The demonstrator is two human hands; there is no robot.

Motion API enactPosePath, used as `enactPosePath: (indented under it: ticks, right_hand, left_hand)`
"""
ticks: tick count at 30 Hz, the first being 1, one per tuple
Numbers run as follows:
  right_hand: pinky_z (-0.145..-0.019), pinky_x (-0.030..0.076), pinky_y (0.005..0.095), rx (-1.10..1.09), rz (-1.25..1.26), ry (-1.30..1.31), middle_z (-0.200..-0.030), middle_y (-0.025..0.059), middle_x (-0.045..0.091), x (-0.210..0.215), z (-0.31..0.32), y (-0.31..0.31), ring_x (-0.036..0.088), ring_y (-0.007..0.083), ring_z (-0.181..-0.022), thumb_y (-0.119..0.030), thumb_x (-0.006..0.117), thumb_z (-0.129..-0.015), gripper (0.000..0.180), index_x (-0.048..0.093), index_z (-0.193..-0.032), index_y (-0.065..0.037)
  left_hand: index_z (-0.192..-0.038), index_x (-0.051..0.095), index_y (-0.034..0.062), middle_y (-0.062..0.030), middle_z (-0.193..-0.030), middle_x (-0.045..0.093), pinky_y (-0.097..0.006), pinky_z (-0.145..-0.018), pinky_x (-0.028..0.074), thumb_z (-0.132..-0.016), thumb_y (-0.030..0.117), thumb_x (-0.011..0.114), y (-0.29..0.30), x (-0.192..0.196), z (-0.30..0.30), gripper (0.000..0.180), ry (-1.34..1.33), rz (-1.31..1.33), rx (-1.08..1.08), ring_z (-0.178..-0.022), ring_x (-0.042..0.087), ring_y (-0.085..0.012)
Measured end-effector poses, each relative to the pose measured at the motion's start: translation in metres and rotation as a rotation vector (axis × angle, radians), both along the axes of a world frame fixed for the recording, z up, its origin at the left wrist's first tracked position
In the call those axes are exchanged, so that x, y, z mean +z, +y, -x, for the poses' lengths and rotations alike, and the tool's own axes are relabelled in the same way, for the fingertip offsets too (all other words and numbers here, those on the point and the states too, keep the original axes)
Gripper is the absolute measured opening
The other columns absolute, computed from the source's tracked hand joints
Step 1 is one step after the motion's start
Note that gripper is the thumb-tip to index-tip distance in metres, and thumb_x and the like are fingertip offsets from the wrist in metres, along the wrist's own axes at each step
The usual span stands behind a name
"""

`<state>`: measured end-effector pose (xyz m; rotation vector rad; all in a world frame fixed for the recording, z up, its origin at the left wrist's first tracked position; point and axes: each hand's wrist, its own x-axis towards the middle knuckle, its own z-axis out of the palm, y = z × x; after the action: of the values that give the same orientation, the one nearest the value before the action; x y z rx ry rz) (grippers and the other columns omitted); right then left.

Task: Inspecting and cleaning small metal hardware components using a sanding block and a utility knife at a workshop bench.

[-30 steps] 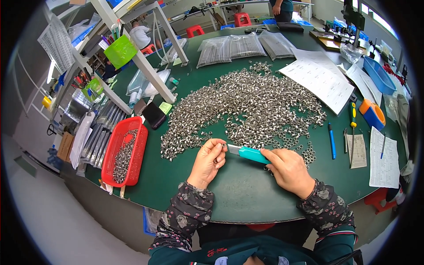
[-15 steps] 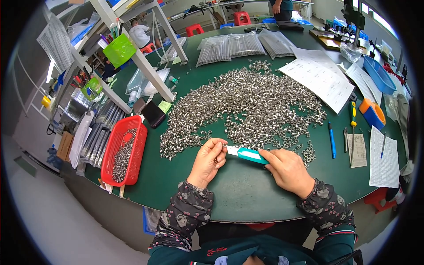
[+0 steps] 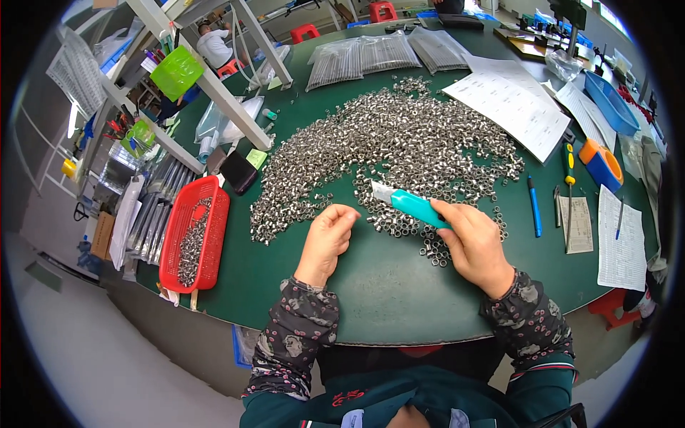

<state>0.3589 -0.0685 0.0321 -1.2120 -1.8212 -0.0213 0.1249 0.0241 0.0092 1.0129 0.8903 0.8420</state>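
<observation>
My right hand grips a teal utility knife, its blade pointing up and left over the edge of the metal rings. To its left, my left hand is closed, thumb and fingertips together; whatever it may hold is hidden. Beyond both hands a broad heap of small shiny metal rings spreads over the green tabletop. A few loose rings lie beside my right hand.
A red plastic basket holding metal rings stands at left, near a black case. On the right lie paper sheets, a blue pen, a screwdriver and a tape dispenser. Bagged tubes lie at the back.
The knife blade has moved away from my left fingertips, and its tip is raised. My left hand has drawn slightly left and curled; the ring seen at its fingertips no longer shows.
</observation>
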Motion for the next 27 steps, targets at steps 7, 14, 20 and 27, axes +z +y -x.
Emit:
enactPosePath:
  ticks: [7,14,20,27]
  right_hand:
    - [-0.063,0.046,0.0356,0.015,-0.019,-0.034,-0.086,0.0115,0.058,0.0,0.001,-0.004,0.056,0.0269,-0.074,-0.002,0.062,-0.069,0.044,0.052,-0.112,-0.005]
    - [-0.062,0.045,0.0354,0.021,-0.002,-0.05,-0.083,0.0099,0.056,0.001,0.002,-0.003,0.054,0.026,-0.07,-0.003,0.062,-0.07,0.043,0.052,-0.111,-0.005]
    - [-0.062,0.044,0.0357,0.066,0.107,-0.058,-0.082,0.0102,0.055,-0.001,0.003,-0.005,0.054,0.0266,-0.07,-0.004,0.062,-0.07,0.04,0.053,-0.11,-0.005]
    - [-0.061,0.044,0.037,0.126,0.15,-0.1,-0.079,0.0107,0.055,-0.005,0.008,-0.004,0.054,0.0278,-0.069,-0.006,0.061,-0.072,0.039,0.053,-0.11,-0.005]
  left_hand:
    - [-0.087,0.062,0.0075,-0.0063,-0.072,0.057,-0.032,-0.054,0.043,-0.072,0.011,0.065,-0.007,-0.005,-0.025,0.016,1.005,-0.812,0.096,-0.057,0.053,-0.0192]
    - [-0.085,0.059,0.0049,-0.0032,-0.067,0.054,-0.03,-0.054,0.043,-0.074,0.011,0.063,0.003,-0.014,-0.016,0.013,0.824,-0.709,0.12,-0.058,0.051,-0.0152]
    - [-0.095,0.051,0.0073,-0.0059,-0.083,0.054,-0.015,-0.038,0.029,-0.086,0.005,0.049,0.001,-0.001,0.005,0.009,-0.455,0.02,-0.066,-0.054,0.039,-0.0044]
    - [-0.098,0.051,0.0054,-0.0052,-0.083,0.056,-0.014,-0.038,0.028,-0.086,0.003,0.05,0.002,-0.007,0.007,0.012,-0.46,-0.018,-0.082,-0.053,0.038,-0.0036]
